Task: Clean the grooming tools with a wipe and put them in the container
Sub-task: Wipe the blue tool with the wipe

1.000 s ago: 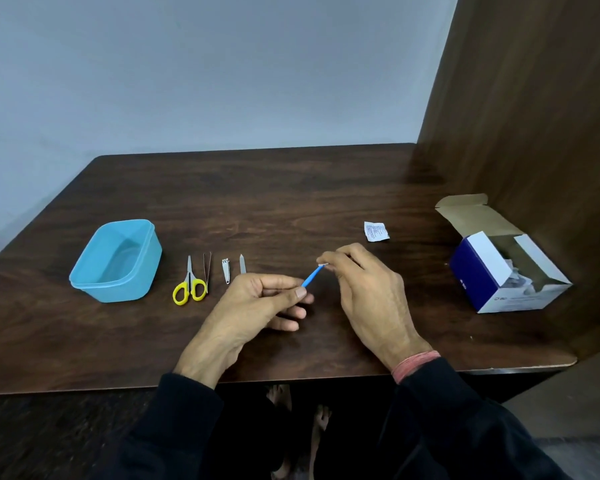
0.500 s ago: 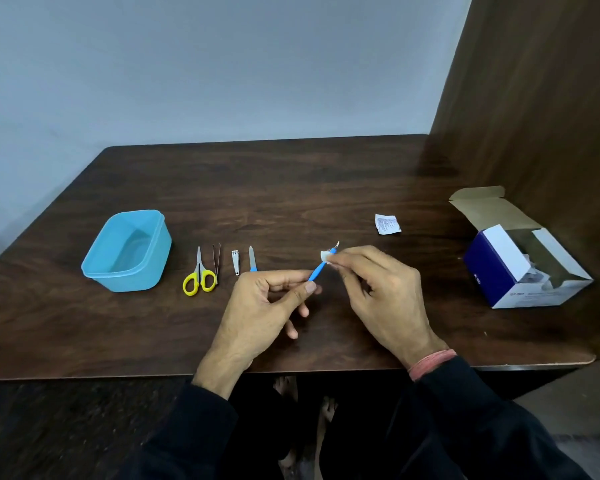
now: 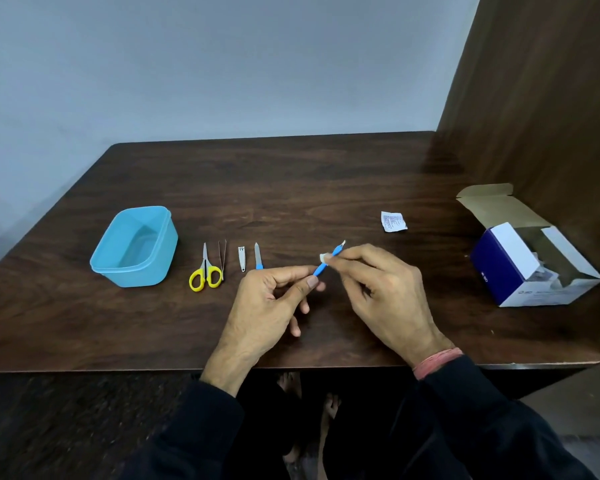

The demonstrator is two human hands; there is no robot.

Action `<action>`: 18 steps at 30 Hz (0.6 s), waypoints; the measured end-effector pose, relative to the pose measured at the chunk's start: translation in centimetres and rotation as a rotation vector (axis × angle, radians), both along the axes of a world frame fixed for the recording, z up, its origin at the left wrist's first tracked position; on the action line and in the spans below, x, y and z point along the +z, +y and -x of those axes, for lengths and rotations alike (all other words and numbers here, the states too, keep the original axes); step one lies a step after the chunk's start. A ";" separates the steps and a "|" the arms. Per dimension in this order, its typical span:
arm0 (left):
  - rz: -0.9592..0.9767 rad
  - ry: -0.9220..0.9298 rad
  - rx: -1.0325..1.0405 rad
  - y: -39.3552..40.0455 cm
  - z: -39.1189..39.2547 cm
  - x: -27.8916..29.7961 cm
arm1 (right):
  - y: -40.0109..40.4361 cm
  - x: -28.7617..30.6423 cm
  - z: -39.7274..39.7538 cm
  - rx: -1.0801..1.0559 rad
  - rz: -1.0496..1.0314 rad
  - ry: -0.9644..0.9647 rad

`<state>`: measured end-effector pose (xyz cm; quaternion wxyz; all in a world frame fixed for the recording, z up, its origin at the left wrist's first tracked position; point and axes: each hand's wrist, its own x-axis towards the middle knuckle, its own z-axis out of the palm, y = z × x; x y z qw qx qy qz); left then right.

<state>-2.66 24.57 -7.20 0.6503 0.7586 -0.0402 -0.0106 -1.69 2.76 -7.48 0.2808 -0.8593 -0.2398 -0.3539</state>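
Note:
My left hand (image 3: 267, 306) pinches the lower end of a thin blue-handled tool (image 3: 323, 266) whose metal tip points up and away. My right hand (image 3: 381, 292) presses a small white wipe (image 3: 324, 258) against the tool's shaft just below the tip. On the table to the left lie yellow-handled scissors (image 3: 205, 271), tweezers (image 3: 222, 258), a nail clipper (image 3: 242, 258) and a small blue-handled file (image 3: 257, 258) in a row. The empty blue container (image 3: 160, 233) stands left of them.
A torn white wipe sachet (image 3: 393, 221) lies on the dark wooden table (image 3: 291, 188) beyond my right hand. An open blue-and-white box (image 3: 520, 268) sits at the right by a wooden side wall (image 3: 541, 109). A grey wall is behind.
The wipe has slid down the tool's shaft, so the metal tip now shows above my right fingers. The camera view has shifted a little to the left.

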 end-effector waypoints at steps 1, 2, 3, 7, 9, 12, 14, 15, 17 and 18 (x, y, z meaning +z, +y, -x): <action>0.001 -0.002 0.003 0.0 0.0 -0.1 | 0.0 0.1 -0.2 -0.031 -0.032 0.001; 0.002 -0.004 0.004 -0.1 0.0 -0.1 | -0.1 0.1 -0.3 -0.063 -0.068 0.003; 0.002 -0.005 0.004 -0.1 0.0 -0.1 | -0.1 0.1 -0.4 -0.086 -0.096 0.004; -0.013 -0.008 0.001 0.0 0.0 -0.1 | -0.1 -0.1 -0.2 -0.026 -0.061 0.007; -0.031 -0.010 0.000 0.1 0.0 0.0 | 0.0 -0.1 0.0 0.039 -0.007 0.008; -0.040 -0.007 -0.002 0.1 0.0 0.0 | 0.0 -0.2 -0.1 0.017 -0.009 0.002; -0.018 -0.005 -0.003 0.0 0.0 0.0 | 0.0 -0.2 -0.4 -0.049 -0.072 -0.007; -0.011 -0.005 -0.002 0.0 0.0 0.0 | 0.0 -0.2 -0.5 -0.076 -0.101 -0.011; -0.008 -0.002 0.002 0.0 0.0 -0.1 | -0.1 -0.2 -0.6 -0.113 -0.134 -0.013; -0.009 -0.001 0.002 0.0 0.0 -0.1 | -0.1 -0.2 -0.7 -0.126 -0.142 -0.009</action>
